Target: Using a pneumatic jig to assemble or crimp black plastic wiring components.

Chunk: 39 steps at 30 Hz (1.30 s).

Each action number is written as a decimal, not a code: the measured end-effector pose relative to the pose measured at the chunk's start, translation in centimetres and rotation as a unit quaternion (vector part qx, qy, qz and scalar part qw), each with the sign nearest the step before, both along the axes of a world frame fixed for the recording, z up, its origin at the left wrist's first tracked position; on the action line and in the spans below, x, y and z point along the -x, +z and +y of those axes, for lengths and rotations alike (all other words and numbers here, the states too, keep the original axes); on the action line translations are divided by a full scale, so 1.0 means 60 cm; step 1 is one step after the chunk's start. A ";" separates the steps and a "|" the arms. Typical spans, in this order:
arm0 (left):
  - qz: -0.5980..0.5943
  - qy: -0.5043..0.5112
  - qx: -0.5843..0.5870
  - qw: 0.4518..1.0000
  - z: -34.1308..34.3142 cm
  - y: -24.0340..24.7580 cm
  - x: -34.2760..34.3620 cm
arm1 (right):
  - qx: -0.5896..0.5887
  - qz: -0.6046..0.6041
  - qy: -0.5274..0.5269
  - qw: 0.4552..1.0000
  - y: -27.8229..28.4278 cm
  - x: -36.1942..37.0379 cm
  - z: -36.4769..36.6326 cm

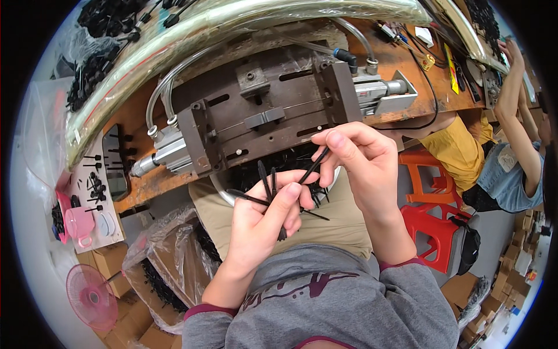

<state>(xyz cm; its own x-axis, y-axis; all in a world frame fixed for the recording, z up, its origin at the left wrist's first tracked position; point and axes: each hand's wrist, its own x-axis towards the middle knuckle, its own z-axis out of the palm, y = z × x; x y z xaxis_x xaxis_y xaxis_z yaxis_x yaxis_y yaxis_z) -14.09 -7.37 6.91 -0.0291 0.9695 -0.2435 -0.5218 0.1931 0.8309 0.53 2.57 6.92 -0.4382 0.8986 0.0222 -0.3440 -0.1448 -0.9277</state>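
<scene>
Several thin black wands with bristly-looking tips, like mascara wands (263, 177), fan out from my left hand (260, 218). My left fingers are closed around them, thumb pressed on top. One more slim black wand (314, 166) slants up between the hands. Its upper end is pinched by my right hand (365, 166), and its lower end meets my left thumb and fingertips. Beneath the hands, a pile of black wands (317, 195) lies in a light-rimmed container over my lap, partly hidden by the hands.
A brown metal fixture (261, 125) with air cylinders (174, 152) and clear hoses stands on the wooden bench (139, 189). A plastic-lined box (168, 256) sits low left, near a pink fan (92, 296). Red stools (430, 230) and another person (505, 168) are at right.
</scene>
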 end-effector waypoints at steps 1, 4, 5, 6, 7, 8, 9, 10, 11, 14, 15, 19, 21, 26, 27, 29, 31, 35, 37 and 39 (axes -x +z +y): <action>0.001 -0.002 -0.001 1.000 0.000 0.001 0.000 | -0.005 -0.001 -0.005 1.000 -0.001 0.001 -0.001; -0.010 0.005 -0.005 1.000 -0.003 0.002 0.000 | -0.013 -0.008 -0.021 1.000 -0.001 0.004 -0.006; -0.013 0.008 -0.004 1.000 -0.004 0.002 -0.001 | -0.016 -0.011 -0.021 1.000 0.000 0.006 -0.006; -0.013 0.012 -0.004 1.000 -0.005 0.001 -0.001 | -0.018 -0.013 -0.023 0.999 -0.001 0.007 -0.007; -0.014 0.015 -0.004 1.000 -0.005 0.000 0.000 | -0.021 -0.015 -0.025 0.999 -0.002 0.009 -0.007; -0.014 0.018 -0.004 1.000 -0.006 0.000 0.000 | -0.023 -0.012 -0.025 0.999 -0.003 0.011 -0.008; -0.020 0.019 -0.005 1.000 -0.007 -0.001 0.001 | -0.025 -0.009 -0.026 0.999 -0.003 0.014 -0.008; -0.026 0.020 -0.006 0.999 -0.008 -0.001 0.002 | -0.028 -0.006 -0.026 0.999 -0.003 0.015 -0.009; -0.032 0.021 -0.007 0.999 -0.009 -0.001 0.002 | -0.029 -0.006 -0.028 0.999 -0.002 0.017 -0.010; -0.040 0.024 -0.004 0.999 -0.009 0.000 0.001 | -0.035 -0.008 -0.033 0.999 -0.002 0.019 -0.011; -0.038 0.024 -0.004 0.999 -0.009 0.000 0.001 | -0.036 -0.008 -0.034 0.999 -0.002 0.019 -0.012; -0.037 0.025 0.001 0.999 -0.009 0.000 0.000 | -0.048 -0.014 -0.038 0.998 -0.003 0.021 -0.013; -0.037 0.029 0.004 0.999 -0.010 -0.001 -0.002 | -0.047 -0.011 -0.038 0.998 -0.004 0.021 -0.014; -0.037 0.038 0.003 0.999 -0.010 -0.003 -0.004 | -0.058 -0.010 -0.040 0.997 -0.007 0.021 -0.016; -0.031 0.043 0.005 0.999 -0.011 -0.003 -0.005 | -0.061 -0.011 -0.041 0.997 -0.007 0.021 -0.017; -0.020 0.053 0.009 0.998 -0.012 -0.001 -0.008 | -0.066 -0.012 -0.041 0.997 -0.007 0.022 -0.017; -0.022 0.056 0.009 0.998 -0.012 -0.001 -0.009 | -0.070 -0.012 -0.041 0.997 -0.007 0.022 -0.018; -0.027 0.056 0.012 0.998 -0.011 -0.004 -0.009 | -0.073 -0.017 -0.050 0.996 -0.009 0.023 -0.019; -0.031 0.061 0.015 0.998 -0.014 -0.005 -0.009 | -0.073 -0.016 -0.050 0.996 -0.009 0.026 -0.021; -0.034 0.058 0.016 0.998 -0.014 -0.005 -0.009 | -0.074 -0.026 -0.051 0.996 -0.010 0.026 -0.021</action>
<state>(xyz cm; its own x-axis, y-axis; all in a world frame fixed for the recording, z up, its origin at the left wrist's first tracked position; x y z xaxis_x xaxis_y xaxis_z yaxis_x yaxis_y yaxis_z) -13.57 -8.24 6.59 -0.1227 0.9524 -0.2790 -0.5978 0.1535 0.7868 -1.05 1.29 6.32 -0.3489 0.9271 0.1370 -0.3017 0.0272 -0.9530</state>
